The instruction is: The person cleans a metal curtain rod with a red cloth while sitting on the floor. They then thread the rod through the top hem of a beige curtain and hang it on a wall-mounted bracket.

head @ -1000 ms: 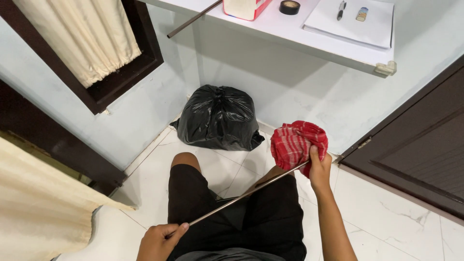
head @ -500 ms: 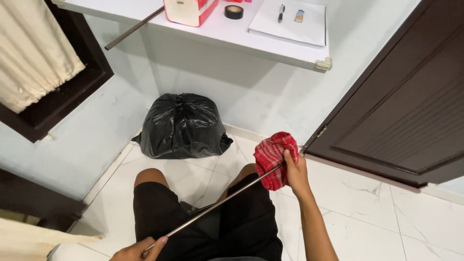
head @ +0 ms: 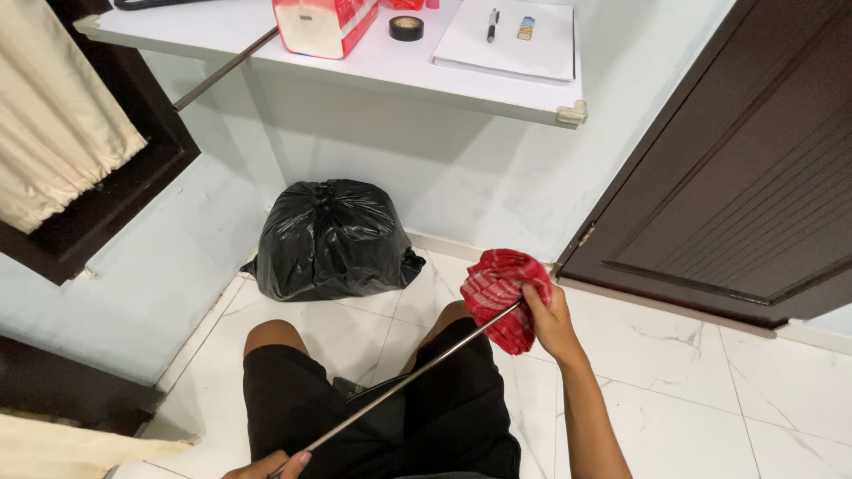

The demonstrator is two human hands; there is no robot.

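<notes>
A thin metal rod runs across my lap from lower left to upper right. My left hand grips its near end at the bottom edge of the view, only partly showing. At the far end my right hand presses a red checked cloth around the rod. I am seated on a white marble floor in black shorts, knees bent.
A tied black rubbish bag sits against the wall ahead. Above it a white shelf holds a red box, a roll of black tape, paper and a pen. A dark door stands right, a curtained window left.
The view has swung up and to the right, bringing the shelf and door further in. Both hands keep their hold on the rod and cloth; the cloth sits slightly lower in view.
</notes>
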